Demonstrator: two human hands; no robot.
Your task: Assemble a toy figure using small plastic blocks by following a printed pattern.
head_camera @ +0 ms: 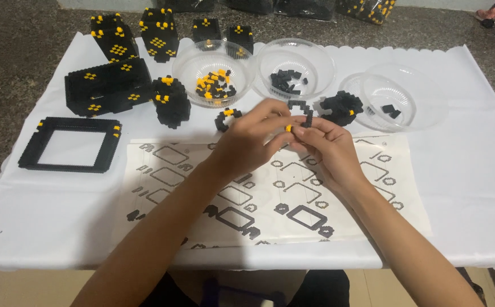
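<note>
brick ring (301,109), black and partly built from tiny blocks, sits pinched between both hands over the top edge of the instruction sheet (270,193), with a small yellow brick (288,128) at the fingertips below it. behind the hands stand three clear bowls: the left bowl (188,71) holds mixed yellow and black bricks, the middle bowl (315,57) holds only black bricks, and the right bowl (423,96), with a clear lid leaning on it, holds a few black pieces. the ring looks like an open, angular loop, thin-walled and unfinished. the left hand (253,139) curls its fingers tight around the yellow brick and the ring's lower edge; the right hand (327,142) grips the ring's right side, fingers bent close, both forearms resting toward the table.
</note>
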